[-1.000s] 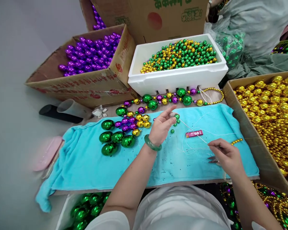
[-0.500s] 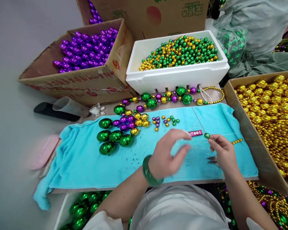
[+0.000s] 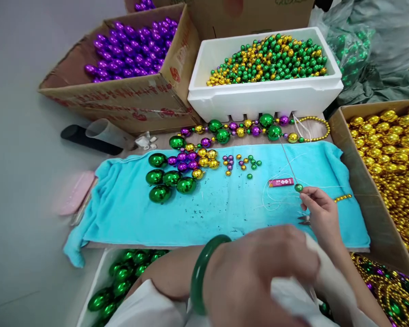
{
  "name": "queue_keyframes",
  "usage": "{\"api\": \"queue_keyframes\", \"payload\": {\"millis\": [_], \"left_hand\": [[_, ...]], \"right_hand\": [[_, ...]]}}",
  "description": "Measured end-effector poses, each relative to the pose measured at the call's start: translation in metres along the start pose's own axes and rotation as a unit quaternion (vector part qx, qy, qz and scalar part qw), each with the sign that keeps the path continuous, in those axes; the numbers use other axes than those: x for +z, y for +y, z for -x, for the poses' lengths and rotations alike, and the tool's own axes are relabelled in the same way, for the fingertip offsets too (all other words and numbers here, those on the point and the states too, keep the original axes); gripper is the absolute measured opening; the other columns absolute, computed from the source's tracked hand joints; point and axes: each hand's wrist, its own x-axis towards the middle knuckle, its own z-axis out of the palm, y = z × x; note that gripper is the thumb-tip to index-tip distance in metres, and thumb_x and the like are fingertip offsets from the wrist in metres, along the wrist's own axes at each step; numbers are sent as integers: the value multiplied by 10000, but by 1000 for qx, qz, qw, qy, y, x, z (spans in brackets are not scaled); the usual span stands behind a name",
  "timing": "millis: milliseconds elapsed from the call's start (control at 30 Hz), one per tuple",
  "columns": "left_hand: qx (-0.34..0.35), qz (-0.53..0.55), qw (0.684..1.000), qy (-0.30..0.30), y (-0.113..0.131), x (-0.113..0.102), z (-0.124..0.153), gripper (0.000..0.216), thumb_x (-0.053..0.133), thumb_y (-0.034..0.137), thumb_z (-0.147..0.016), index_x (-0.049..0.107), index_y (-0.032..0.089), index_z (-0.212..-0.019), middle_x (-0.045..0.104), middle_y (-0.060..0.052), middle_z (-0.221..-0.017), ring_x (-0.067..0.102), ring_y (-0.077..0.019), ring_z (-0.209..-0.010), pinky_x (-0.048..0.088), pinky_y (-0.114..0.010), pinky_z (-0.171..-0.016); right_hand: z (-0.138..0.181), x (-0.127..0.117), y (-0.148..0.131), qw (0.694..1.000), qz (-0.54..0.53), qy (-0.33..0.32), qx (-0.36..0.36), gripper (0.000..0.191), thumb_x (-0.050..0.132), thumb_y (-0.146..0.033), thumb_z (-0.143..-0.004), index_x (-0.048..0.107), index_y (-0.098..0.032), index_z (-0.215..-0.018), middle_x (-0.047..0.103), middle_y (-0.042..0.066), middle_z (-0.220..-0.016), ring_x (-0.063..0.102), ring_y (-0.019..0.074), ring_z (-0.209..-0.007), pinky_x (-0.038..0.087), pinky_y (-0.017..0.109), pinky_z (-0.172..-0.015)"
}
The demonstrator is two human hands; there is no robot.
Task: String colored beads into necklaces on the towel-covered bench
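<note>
My right hand (image 3: 318, 209) pinches a long thin needle (image 3: 288, 159), with a green bead (image 3: 299, 187) on it at the fingertips. My left hand (image 3: 259, 277), wearing a green bangle (image 3: 204, 277), is raised close to the camera, blurred by motion; its fingers look bent, and whether they hold anything cannot be made out. Beneath the right hand lie small scissors (image 3: 304, 220), partly hidden. White thread (image 3: 269, 204) loops over the blue towel (image 3: 197, 222), beside a dark red packet (image 3: 281, 182). A lone small green bead (image 3: 249, 176) lies left of the packet.
Large green beads (image 3: 160, 193), purple beads (image 3: 187, 156) and gold beads (image 3: 207, 156) sit on the towel. Behind it lie a strung necklace (image 3: 240, 131) and a white foam box (image 3: 266, 97). Cardboard boxes hold purple ovals (image 3: 132, 50) and gold beads (image 3: 391, 150).
My left hand has moved from over the towel down towards my body and nearer the camera. A lone green bead shows near where it was. My right hand still pinches the needle.
</note>
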Motion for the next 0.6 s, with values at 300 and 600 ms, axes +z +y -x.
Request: {"api": "queue_keyframes", "payload": {"millis": [300,600], "left_hand": [[-314,-431,844,65,-123,-24,75,254,455,213,-902,661,143,-1033,637,-125,-1024,551,-240,-931,475,-392,-834],[-579,-445,677,88,-167,-123,108,275,487,281,-874,669,150,-1034,642,-146,-1056,588,-287,-1004,460,-402,-889]], "right_hand": [[11,16,20,999,-35,-35,15,195,749,-320,-729,665,-205,-862,563,-20,-716,468,82,-596,354,230,-553],[15,31,22,998,-1,-59,20,204,735,-347,-742,657,-205,-867,541,-18,-679,452,99,-603,330,250,-555]]}}
